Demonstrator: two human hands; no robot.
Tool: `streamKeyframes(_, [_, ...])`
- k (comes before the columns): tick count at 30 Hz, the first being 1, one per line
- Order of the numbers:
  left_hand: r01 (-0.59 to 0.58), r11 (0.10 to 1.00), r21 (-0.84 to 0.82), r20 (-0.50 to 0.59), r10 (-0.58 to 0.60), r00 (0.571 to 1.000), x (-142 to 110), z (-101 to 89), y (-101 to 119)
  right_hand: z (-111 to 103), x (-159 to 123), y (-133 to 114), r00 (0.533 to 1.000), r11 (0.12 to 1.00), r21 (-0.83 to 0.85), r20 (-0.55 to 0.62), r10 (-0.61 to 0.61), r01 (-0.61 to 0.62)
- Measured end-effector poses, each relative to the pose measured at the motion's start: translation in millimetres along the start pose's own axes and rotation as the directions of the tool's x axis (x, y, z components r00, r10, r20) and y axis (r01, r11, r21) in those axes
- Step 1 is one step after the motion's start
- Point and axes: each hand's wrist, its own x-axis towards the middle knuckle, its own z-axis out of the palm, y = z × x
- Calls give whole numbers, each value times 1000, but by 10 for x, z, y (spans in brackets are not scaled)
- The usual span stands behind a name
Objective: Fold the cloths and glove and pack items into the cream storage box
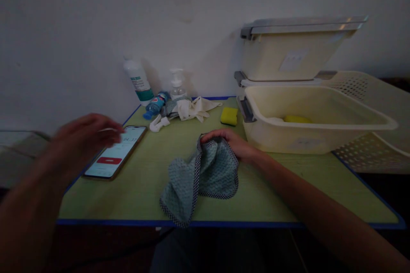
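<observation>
A grey-green cleaning cloth (214, 170) with a black-and-white checked border hangs in folds from my right hand (229, 140). The fingers pinch its upper edge, and its lower corner reaches the table's front edge. On the left, my left hand (92, 132) is raised near a phone (117, 153), and motion smears its fingers. The phone lies face up with a lit screen showing digits and a red button. I cannot tell whether the left hand touches it. Beyond the cloth sits a yellow sponge (229, 116) with a dark underside.
Along the wall stand a white bottle (138, 81) and a pump bottle (177, 87); a blue bottle (156, 104), white gloves (195, 108) and a white hook-like piece (158, 123) lie nearby. Right, an open cream bin (288, 138), a lidded bin (288, 57) and a perforated basket (381, 106) border the green table (272, 209).
</observation>
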Motion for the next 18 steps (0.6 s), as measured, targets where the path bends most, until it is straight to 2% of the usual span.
streamKeyframes(1, [-20,1000,7,0,20,1000,100,73,25,6,-6,-17,1000,1000,8,4,11,-11])
streamKeyframes(5, [-42,989,141,262,3,965,478,670,49,13,-12,-35,991,992,85,-88,105,-98])
streamKeyframes(8, [-213,963,163,410,130,903,589,1000,-23,-19,-5,-25,980,995,69,-179,84,-72])
streamKeyframes(9, [-244,961,128,465,159,871,590,1037,-56,-34,-3,-25,978,998,47,-199,56,-48])
streamKeyframes(10, [-229,970,88,505,155,849,577,1042,-88,-48,-2,-27,977,1000,15,-211,25,-22])
streamKeyframes(13, [-136,991,-8,582,115,805,506,947,-147,-74,-10,-46,976,995,-96,-213,-52,32])
streamKeyframes(16, [-34,999,-3,667,27,744,425,864,-118,-68,-32,-75,975,982,-180,-204,-89,52])
streamKeyframes(18, [-8,999,44,661,-23,750,371,871,-79,-56,-50,-103,972,974,-218,-206,-111,65])
